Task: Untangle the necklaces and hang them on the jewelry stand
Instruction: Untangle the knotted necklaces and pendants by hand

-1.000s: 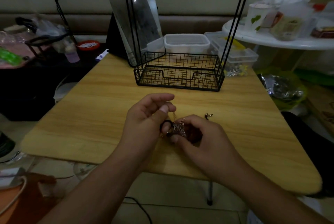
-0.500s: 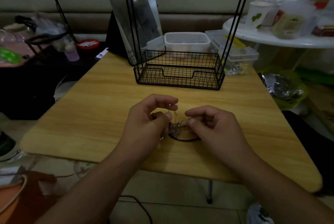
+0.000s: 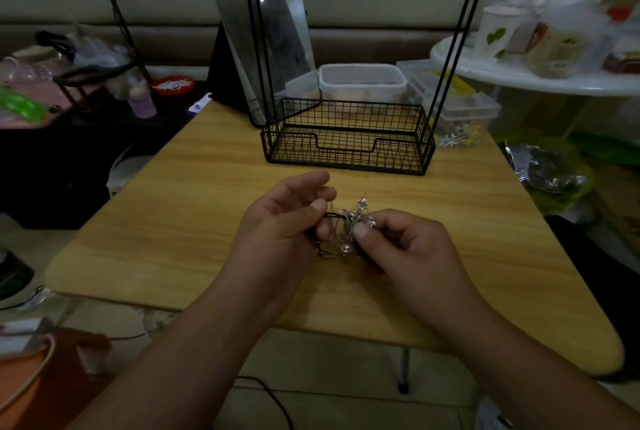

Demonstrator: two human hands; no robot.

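A knot of tangled necklaces (image 3: 349,223), thin chains with small beads and a black cord, hangs between both hands just above the wooden table (image 3: 180,221). My left hand (image 3: 280,225) pinches the black cord at the knot's left side with thumb and finger; its other fingers are spread. My right hand (image 3: 408,246) pinches the chains on the right, fingers curled. The black wire jewelry stand (image 3: 348,138) stands at the table's far side, its basket base bare and its hooks at the top edge of the view.
A mirror (image 3: 263,38) leans behind the stand's left legs. Clear plastic boxes (image 3: 362,81) sit behind the basket. A white round table (image 3: 540,79) with cups and bags is at the right. Cluttered bags and bottles lie at the left.
Both hands have lifted the tangle slightly and shifted right. The right hand turned from cupping the knot to pinching it with the thumb; a black loop that hung below is drawn in.
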